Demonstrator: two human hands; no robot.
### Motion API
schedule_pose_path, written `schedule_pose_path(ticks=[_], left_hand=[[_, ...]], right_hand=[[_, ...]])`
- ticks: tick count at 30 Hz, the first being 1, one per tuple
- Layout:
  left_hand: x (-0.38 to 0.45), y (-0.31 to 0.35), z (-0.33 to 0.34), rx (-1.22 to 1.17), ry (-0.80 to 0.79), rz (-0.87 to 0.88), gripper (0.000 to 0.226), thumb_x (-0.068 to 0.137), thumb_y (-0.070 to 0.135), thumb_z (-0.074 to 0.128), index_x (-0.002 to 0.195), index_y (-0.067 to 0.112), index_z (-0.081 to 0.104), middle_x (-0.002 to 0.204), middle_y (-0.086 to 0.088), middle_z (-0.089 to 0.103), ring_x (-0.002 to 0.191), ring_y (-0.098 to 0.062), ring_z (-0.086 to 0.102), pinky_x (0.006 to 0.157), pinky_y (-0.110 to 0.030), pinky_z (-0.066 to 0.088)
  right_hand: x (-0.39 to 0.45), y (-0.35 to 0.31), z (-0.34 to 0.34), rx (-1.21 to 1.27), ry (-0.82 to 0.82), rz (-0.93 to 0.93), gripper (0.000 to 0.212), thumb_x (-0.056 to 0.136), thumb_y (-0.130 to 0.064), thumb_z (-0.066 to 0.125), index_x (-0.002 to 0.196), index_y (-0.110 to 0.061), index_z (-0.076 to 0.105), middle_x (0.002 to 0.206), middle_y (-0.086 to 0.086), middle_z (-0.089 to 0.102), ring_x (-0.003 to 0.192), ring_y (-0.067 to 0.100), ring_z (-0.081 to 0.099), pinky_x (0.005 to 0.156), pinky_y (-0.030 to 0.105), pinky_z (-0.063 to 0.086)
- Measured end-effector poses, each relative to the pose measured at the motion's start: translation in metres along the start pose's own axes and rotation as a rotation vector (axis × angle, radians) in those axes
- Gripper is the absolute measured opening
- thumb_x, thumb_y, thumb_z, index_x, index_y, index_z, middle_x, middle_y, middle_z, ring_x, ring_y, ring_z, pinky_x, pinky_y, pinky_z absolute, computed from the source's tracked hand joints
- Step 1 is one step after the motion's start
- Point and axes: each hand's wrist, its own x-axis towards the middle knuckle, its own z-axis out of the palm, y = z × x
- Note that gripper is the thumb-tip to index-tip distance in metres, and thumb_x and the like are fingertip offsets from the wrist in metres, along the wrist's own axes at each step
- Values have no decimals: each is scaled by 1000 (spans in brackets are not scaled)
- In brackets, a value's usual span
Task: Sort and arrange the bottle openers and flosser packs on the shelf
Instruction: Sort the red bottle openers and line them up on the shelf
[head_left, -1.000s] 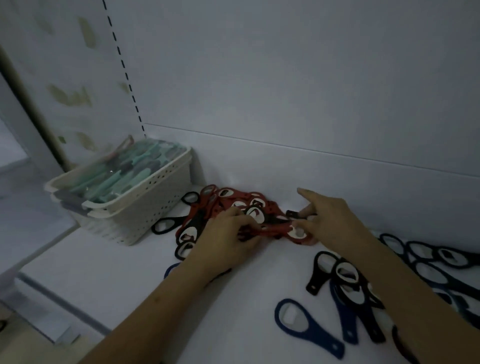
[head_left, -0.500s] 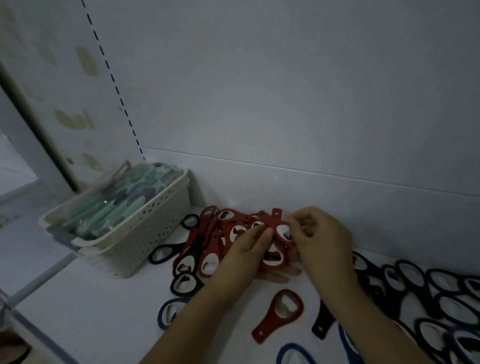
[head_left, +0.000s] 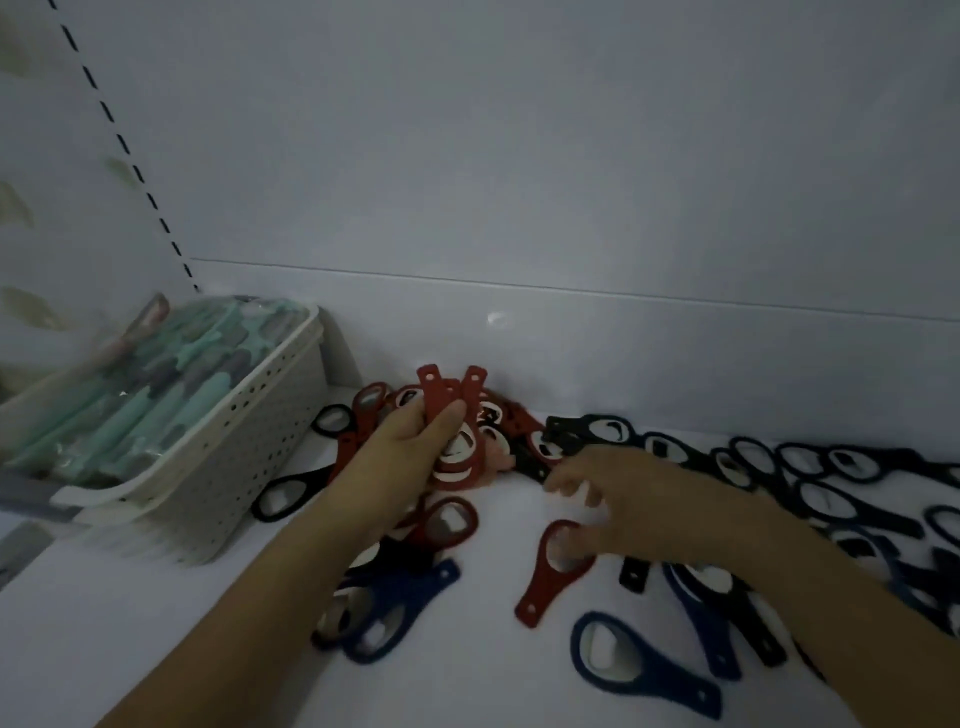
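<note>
I see my left hand (head_left: 415, 447) raised just above the shelf (head_left: 156, 597), its fingers (head_left: 447, 415) and thumb clamped round a stack of red bottle openers (head_left: 457, 415) whose handle ends stick up past the knuckles. Behind it more red openers (head_left: 519, 431) lie heaped against the back wall. My right hand (head_left: 649, 504) reaches low over a single red opener (head_left: 550, 571) lying flat on the shelf; its fingers are blurred, loosely apart, and I cannot tell whether they touch it. Black and blue openers (head_left: 831, 493) spread to the right, with one blue opener (head_left: 639, 660) near the front. At the left, a white perforated basket (head_left: 249, 441) holds teal flosser packs (head_left: 171, 384).
</note>
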Motion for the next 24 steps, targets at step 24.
schedule_pose_path(ticks=[24], left_hand=[[16,-2,-41,-417,-217,-186,56,96,60,41,117,16,68,105,-8,75,85,-18,74,54,-28,55]], right_hand=[[76,-102,26,132,951,44,21,86,-42,66,79,-23,70,80,-9,64,69,4,58,68,20,46]])
